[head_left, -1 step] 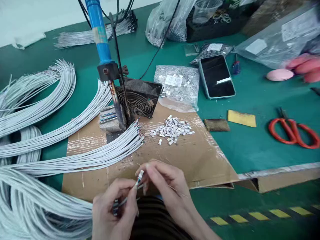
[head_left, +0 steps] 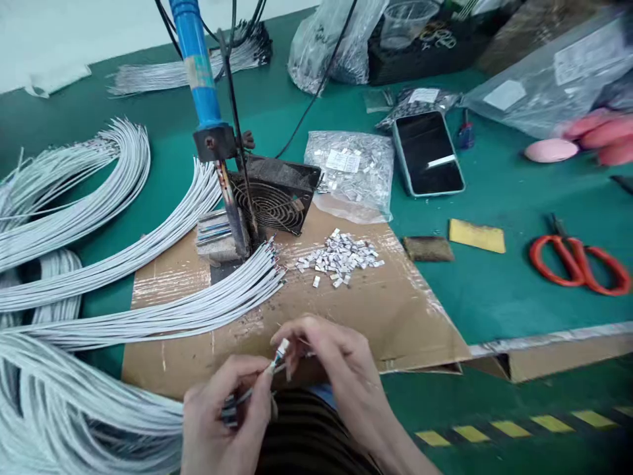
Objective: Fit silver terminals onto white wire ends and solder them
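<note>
My left hand (head_left: 222,415) is closed in a pinch on a thin white cable (head_left: 247,394) near its stripped end. My right hand (head_left: 331,369) pinches a small white connector (head_left: 281,346) at the tip of that cable. Both hands hover over the near edge of a cardboard sheet (head_left: 395,310). A pile of small white connectors (head_left: 340,258) lies on the cardboard beyond my hands. A bundle of white cables (head_left: 198,310) fans in from the left, its coloured ends pointing at the pile.
A blue-handled soldering iron (head_left: 198,72) stands clamped in front of a small black fan (head_left: 271,198). On the green table lie a bag of connectors (head_left: 353,171), a phone (head_left: 428,153), a yellow sponge (head_left: 477,235) and red scissors (head_left: 578,264). More cable coils (head_left: 74,198) fill the left.
My right hand's fingers have shifted slightly around the connector, which sits a touch further right. The left hand keeps its hold on the cable.
</note>
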Available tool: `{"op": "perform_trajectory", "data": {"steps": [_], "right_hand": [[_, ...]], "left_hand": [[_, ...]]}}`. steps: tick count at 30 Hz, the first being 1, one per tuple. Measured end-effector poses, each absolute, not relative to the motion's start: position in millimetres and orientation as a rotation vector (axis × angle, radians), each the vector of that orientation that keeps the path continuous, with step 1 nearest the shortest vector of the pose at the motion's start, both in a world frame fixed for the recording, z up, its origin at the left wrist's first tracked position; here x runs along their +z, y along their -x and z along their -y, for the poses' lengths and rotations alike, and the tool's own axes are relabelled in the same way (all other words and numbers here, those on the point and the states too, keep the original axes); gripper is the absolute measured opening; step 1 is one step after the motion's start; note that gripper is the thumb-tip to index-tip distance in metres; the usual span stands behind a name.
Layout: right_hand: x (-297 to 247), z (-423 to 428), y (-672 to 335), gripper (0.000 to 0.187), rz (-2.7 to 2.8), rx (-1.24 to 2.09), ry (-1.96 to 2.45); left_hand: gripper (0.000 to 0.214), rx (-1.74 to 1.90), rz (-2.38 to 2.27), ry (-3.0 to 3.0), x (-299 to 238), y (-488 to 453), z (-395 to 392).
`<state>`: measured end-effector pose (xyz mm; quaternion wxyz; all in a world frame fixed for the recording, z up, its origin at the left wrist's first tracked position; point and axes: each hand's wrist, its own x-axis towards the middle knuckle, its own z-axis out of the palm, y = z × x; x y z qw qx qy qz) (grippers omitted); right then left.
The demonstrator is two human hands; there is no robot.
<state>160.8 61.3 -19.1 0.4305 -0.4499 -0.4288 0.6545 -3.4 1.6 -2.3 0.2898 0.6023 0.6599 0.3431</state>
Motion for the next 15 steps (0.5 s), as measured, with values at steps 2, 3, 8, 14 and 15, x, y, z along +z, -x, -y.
{"op": "perform_trajectory", "data": {"steps": [2,3,8,14,15], "right_hand": [[-23,-70,-175,0.061,1.094,1.433,1.215],[-24,-77,-182,0.064,1.163,1.300,1.274],[-21,-125,-207,0.034,1.620,0.880,1.380],[-28,-134,-208,0.025,2.009,0.786,1.160],[-31,-129,-210,0.027,2.013,0.766,1.146]], "left_hand": [[0.012,0.935,-1.670,-1.752,-6,12,-3],[0.013,0.929,-1.604,-1.832,-8,18,-2],[0.022,0.696,-1.241,-2.056,-19,53,24],[0.013,0.429,-1.358,-1.888,-32,72,55],[0.014,0.465,-1.377,-1.851,-31,73,56]]}}
